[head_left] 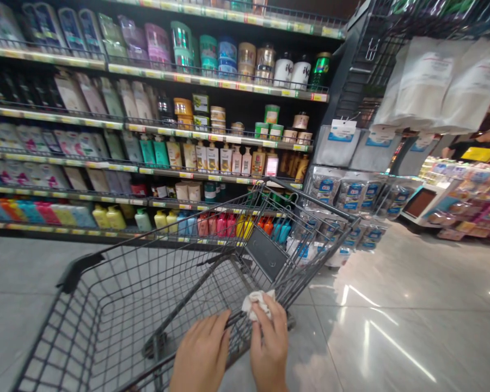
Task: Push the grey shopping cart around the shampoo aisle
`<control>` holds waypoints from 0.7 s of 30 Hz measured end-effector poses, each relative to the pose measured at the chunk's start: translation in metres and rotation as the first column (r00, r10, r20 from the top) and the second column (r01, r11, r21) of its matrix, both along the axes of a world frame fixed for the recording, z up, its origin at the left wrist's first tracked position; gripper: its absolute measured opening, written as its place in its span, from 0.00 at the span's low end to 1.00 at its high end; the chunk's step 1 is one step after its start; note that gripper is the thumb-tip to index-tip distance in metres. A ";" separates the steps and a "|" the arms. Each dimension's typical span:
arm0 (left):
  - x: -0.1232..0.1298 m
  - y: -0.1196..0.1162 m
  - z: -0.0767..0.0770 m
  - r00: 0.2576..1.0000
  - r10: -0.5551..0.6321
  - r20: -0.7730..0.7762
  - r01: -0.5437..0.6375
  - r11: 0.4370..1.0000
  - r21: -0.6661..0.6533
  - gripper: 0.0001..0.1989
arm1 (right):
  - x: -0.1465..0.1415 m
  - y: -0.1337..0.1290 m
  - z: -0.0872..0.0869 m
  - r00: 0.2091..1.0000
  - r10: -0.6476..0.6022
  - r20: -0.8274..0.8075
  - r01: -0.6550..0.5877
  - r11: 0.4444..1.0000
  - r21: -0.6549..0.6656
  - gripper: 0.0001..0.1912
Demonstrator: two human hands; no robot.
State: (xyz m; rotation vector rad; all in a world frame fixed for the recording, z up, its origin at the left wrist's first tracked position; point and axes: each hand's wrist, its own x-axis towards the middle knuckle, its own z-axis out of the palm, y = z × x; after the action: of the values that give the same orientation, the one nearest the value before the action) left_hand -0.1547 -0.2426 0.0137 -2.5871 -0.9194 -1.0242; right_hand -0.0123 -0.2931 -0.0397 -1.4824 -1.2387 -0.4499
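A dark wire shopping cart [118, 283] stands in front of me, with only bare mesh showing inside its basket. My left hand [202, 351] is wrapped around the near side rail of the cart, fingers curled over it. To its right, my right hand [269, 340] presses a crumpled white tissue [255, 304] against the same rail. The undersides of both hands' fingers are partly hidden. A grey child-seat panel [269, 253] sits near the handle end of the cart.
Store shelves [155, 128] full of bottles and jars run behind the cart. Packaged goods [351, 190] hang on the shelf end at right. Grey tiled floor [392, 326] extends to the right. Farther back, a display stand [465, 196] holds packages, with a person partly visible beyond.
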 end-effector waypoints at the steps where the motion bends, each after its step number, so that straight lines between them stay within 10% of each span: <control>1: 0.000 -0.001 0.000 1.000 0.011 -0.003 -0.011 1.000 0.020 0.13 | 0.007 0.000 -0.005 0.999 -0.013 -0.051 0.014 1.000 0.011 0.17; 15: 0.004 -0.009 -0.008 0.997 0.082 -0.009 -0.080 0.989 0.121 0.15 | 0.118 0.024 -0.016 0.740 -0.262 -0.619 0.305 0.952 -0.038 0.23; 21: 0.006 -0.010 -0.007 0.997 0.082 0.006 -0.083 0.991 0.107 0.16 | 0.110 0.026 -0.023 0.667 -0.287 -0.688 0.306 0.947 -0.098 0.24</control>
State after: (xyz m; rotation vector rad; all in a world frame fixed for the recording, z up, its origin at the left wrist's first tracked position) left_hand -0.1484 -0.2525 0.0064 -2.4402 -0.9368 -1.0245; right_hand 0.0975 -0.2673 -0.0626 -1.6213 -0.3789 -0.0782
